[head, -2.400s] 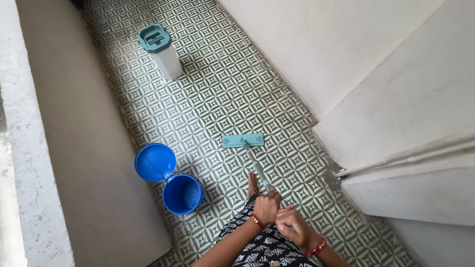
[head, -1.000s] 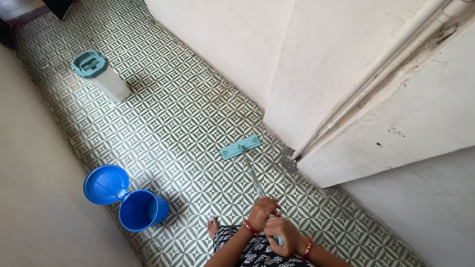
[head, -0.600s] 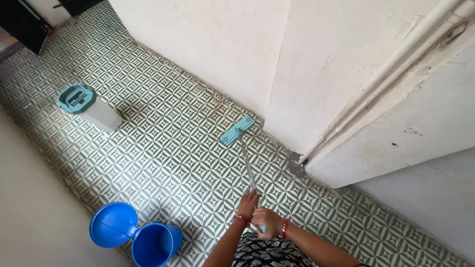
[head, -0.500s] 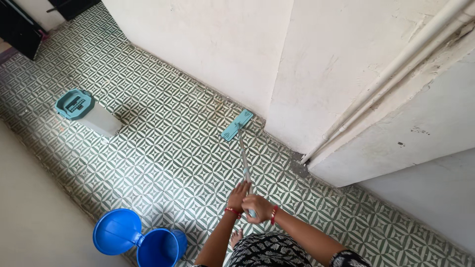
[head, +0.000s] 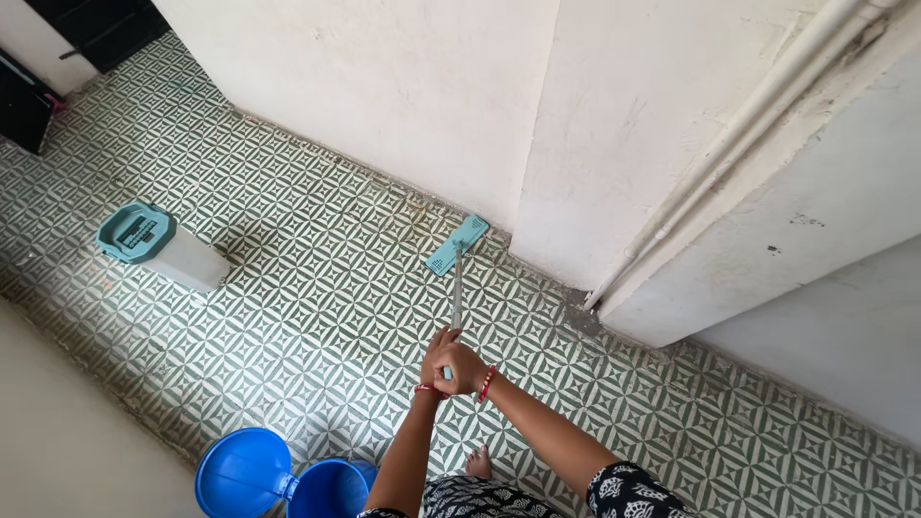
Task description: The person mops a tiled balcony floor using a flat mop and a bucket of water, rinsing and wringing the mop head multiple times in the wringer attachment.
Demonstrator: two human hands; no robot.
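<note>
While both hands close around the upper end of the slim grey mop handle (head: 457, 288), the flat teal rectangular mop head (head: 458, 245) rests on the green-and-white patterned tile floor (head: 288, 288), just beside the foot of the off-white plastered wall (head: 403, 86). The left hand (head: 436, 355) and right hand (head: 463, 369) sit touching each other, fingers wrapped fully about the handle; which of the two sits nearer the mop head cannot be told for certain. From the grip the handle's long axis runs straight ahead, away from the body, toward the wall; the mop head lies crosswise and angled at its far end. A blue plastic bucket (head: 326, 489) with its round blue lid (head: 245, 477) stands near the person's left side. A white bin with a teal lid (head: 158, 245) stands well apart, further left.
</note>
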